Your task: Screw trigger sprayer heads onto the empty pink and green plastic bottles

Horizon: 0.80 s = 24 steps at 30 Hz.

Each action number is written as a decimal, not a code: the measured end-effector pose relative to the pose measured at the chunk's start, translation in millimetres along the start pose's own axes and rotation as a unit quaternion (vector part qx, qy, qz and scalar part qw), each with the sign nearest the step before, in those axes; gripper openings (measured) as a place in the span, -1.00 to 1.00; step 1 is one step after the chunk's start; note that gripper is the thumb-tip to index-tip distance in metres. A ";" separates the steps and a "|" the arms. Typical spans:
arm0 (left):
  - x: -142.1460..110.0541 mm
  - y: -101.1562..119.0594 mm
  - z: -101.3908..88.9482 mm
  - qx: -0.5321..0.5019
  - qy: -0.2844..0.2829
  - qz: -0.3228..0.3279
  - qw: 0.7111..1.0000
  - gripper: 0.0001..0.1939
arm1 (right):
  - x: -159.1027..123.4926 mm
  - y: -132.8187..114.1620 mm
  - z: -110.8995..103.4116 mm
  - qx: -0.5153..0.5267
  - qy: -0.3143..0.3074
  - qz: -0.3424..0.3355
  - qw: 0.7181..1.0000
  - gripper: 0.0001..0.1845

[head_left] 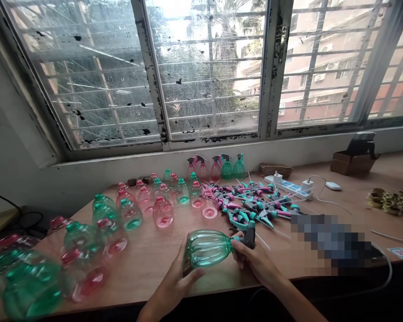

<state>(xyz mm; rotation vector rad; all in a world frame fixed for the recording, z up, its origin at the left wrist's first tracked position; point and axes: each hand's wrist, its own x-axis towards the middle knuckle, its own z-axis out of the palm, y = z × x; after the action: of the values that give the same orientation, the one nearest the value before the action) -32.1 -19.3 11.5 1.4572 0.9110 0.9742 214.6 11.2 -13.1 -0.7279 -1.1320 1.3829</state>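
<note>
A clear green spray bottle (208, 248) lies on its side in the air, just above the table's front edge. My left hand (184, 264) is closed around its base end, with the thumb along the underside. At the neck, my right hand (246, 252) grips the collar of the black and teal spray head (250, 235), which sits at the bottle's mouth. How far the collar is screwed on I cannot tell. Right behind my right hand lies a heap of pink, teal and grey spray heads (255, 203) with thin tubes.
Several open pink bottles (163, 212) and green bottles (130, 214) stand to the left. Bottles with spray heads (226, 167) line the windowsill. A power strip (290, 185), a cardboard box (354, 161) and a blurred dark device (332, 241) are on the right.
</note>
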 end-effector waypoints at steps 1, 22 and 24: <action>0.4 -0.3 -0.2 0.003 -0.002 0.004 1.000 -0.01 | -0.6 0.3 -0.8 -0.009 0.001 0.003 1.000 -0.69; -3.6 -1.2 -3.8 0.095 -0.029 0.045 0.994 -0.07 | -7.2 8.7 -14.1 -0.019 0.002 0.013 1.000 -0.62; -3.9 -3.3 -4.6 0.094 -0.038 0.045 0.994 -0.03 | -6.8 9.4 -14.6 -0.025 0.011 0.011 1.000 -0.60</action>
<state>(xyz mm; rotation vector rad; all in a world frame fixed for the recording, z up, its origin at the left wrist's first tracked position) -37.8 -21.0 8.1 1.6966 0.9069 0.9110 225.5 8.8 -28.0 -0.7928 -1.1479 1.3651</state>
